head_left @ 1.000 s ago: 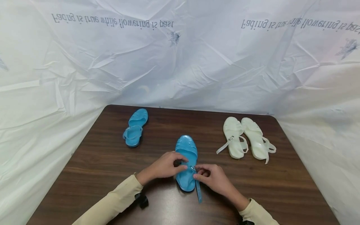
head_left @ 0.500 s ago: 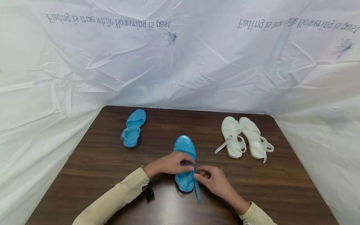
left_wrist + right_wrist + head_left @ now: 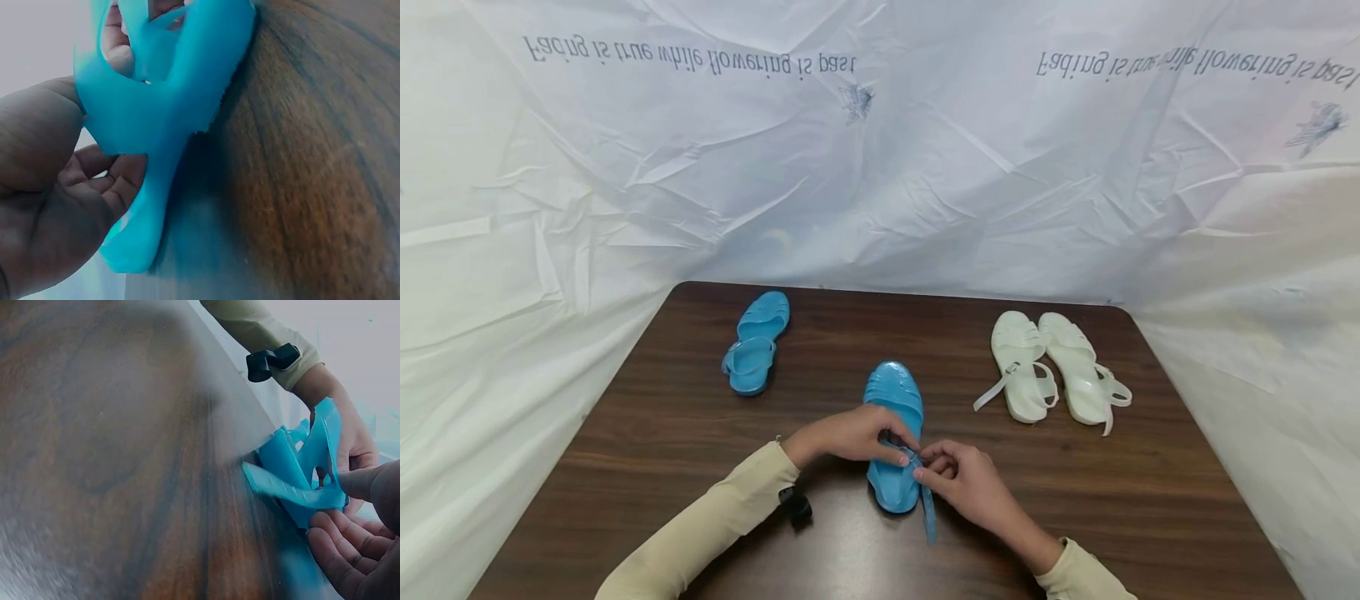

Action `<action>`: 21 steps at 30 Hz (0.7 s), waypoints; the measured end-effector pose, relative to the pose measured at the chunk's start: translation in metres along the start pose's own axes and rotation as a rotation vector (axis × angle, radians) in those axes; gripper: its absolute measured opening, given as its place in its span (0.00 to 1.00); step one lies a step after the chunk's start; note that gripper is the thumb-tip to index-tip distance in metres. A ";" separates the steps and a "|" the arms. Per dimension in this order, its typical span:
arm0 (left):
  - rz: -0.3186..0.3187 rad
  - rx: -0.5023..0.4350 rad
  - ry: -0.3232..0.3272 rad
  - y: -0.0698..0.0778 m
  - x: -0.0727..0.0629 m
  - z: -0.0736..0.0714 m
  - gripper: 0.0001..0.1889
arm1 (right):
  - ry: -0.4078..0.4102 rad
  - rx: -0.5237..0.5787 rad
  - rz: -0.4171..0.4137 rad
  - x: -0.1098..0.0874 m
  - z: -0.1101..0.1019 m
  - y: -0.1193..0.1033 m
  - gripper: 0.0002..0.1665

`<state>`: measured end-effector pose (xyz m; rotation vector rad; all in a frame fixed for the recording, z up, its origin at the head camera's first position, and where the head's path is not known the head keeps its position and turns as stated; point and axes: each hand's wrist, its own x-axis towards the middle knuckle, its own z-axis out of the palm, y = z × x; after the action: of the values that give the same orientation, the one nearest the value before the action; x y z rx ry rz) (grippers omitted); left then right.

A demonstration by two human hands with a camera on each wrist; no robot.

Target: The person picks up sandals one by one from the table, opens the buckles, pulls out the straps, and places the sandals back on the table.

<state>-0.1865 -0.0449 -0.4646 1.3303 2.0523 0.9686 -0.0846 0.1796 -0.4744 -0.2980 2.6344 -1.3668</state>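
Head view shows left hand (image 3: 853, 435) and right hand (image 3: 966, 479) pinching the loose-ended strap (image 3: 928, 508) by its buckle (image 3: 910, 456), work seemingly begun but unfinished.

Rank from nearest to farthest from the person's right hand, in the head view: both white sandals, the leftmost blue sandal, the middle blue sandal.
1. Middle blue sandal: left of the right hand.
2. Left white sandal: back, slightly right.
3. Right white sandal: back, farther right.
4. Leftmost blue sandal: back left.

Nearer blue sandal (image 3: 893, 393) part-hidden behind left hand (image 3: 859, 433); right sleeve (image 3: 1082, 573) cut off at bottom, head view.
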 end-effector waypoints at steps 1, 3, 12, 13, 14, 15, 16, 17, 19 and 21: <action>0.003 -0.003 0.003 0.000 0.000 0.000 0.14 | 0.006 -0.001 0.002 0.000 0.000 0.000 0.15; 0.009 0.000 0.011 -0.001 0.000 0.001 0.13 | 0.022 -0.005 0.003 0.000 0.000 -0.001 0.12; 0.057 0.033 0.064 -0.003 -0.001 0.005 0.11 | 0.047 -0.022 -0.008 0.001 0.001 0.000 0.07; 0.060 0.033 0.068 -0.003 -0.001 0.005 0.11 | 0.046 -0.018 -0.004 0.001 0.001 0.000 0.07; 0.063 0.032 0.071 -0.004 -0.001 0.005 0.11 | 0.044 -0.016 -0.001 0.001 0.001 0.000 0.07; 0.066 0.030 0.074 -0.004 -0.001 0.005 0.11 | 0.043 -0.012 0.002 0.002 0.001 0.000 0.07; 0.070 0.028 0.075 -0.005 -0.001 0.006 0.11 | 0.043 -0.008 0.005 0.002 0.001 0.000 0.07; 0.074 0.027 0.078 -0.005 -0.001 0.006 0.11 | 0.043 -0.005 0.007 0.002 0.001 -0.001 0.07; 0.086 0.026 0.082 -0.007 -0.001 0.006 0.11 | 0.045 0.002 0.009 0.002 0.001 -0.001 0.07; 0.100 0.026 0.090 -0.008 -0.001 0.007 0.11 | 0.047 0.012 0.011 0.002 0.001 -0.001 0.07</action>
<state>-0.1857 -0.0457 -0.4746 1.4388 2.0880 1.0658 -0.0865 0.1779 -0.4741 -0.2532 2.6600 -1.4029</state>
